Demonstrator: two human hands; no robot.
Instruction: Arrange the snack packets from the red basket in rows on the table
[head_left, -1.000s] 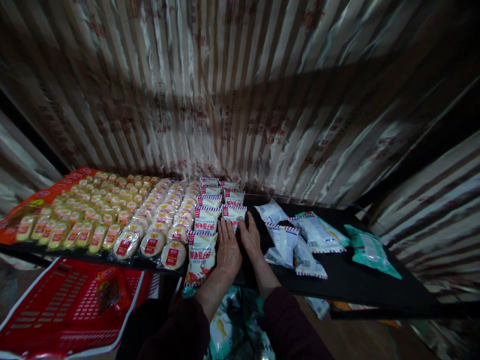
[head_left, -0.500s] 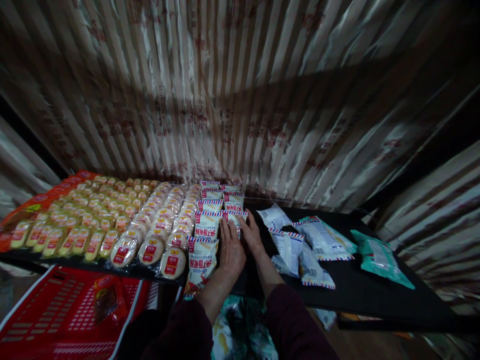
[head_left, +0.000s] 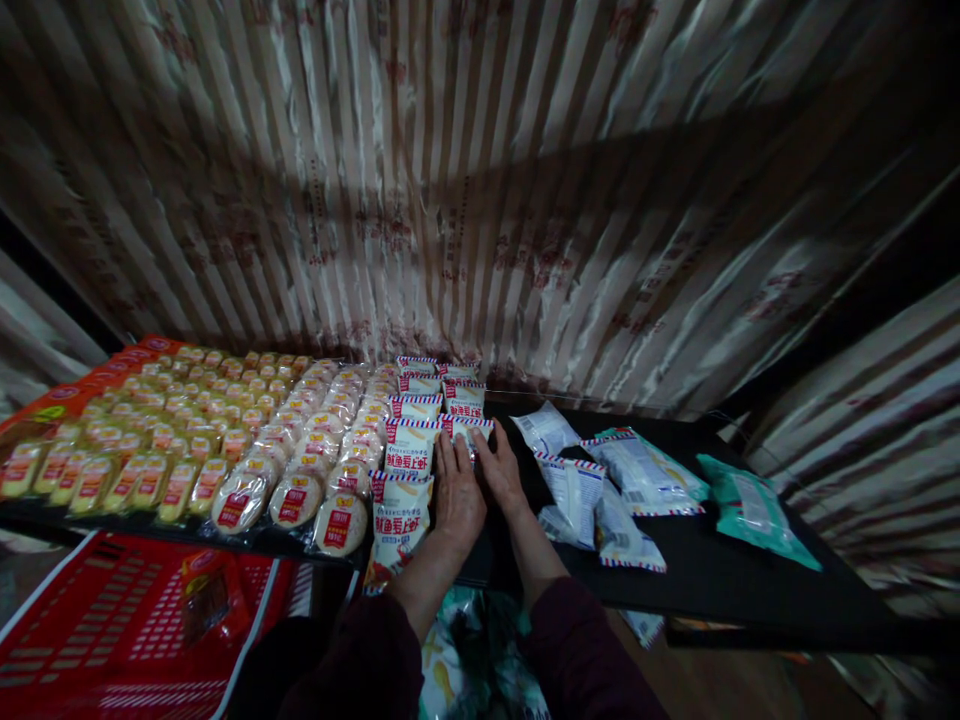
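Note:
A white snack bag (head_left: 471,430) with a striped top seal lies partly hidden under my hands, in the second column of such bags. My left hand (head_left: 456,498) rests flat on it, fingers stretched forward. On the bag's right edge is my right hand (head_left: 504,474), thumb apart and fingers extended. To the left, a column of matching bags includes one front bag (head_left: 399,522) at the table edge and another snack bag (head_left: 409,450) behind it. My fingers cover most of the touched bag's front.
Rows of round wrapped crackers (head_left: 341,522) and small yellow packets (head_left: 180,490) fill the left of the black table (head_left: 720,560). Loose white bags (head_left: 574,495) and a green bag (head_left: 757,510) lie right. A red basket (head_left: 82,610) stands below; a striped curtain (head_left: 420,200) hangs behind.
The view has shifted slightly, so the table goods appear a little further left. Both hands stay on the same snack bag, with little movement.

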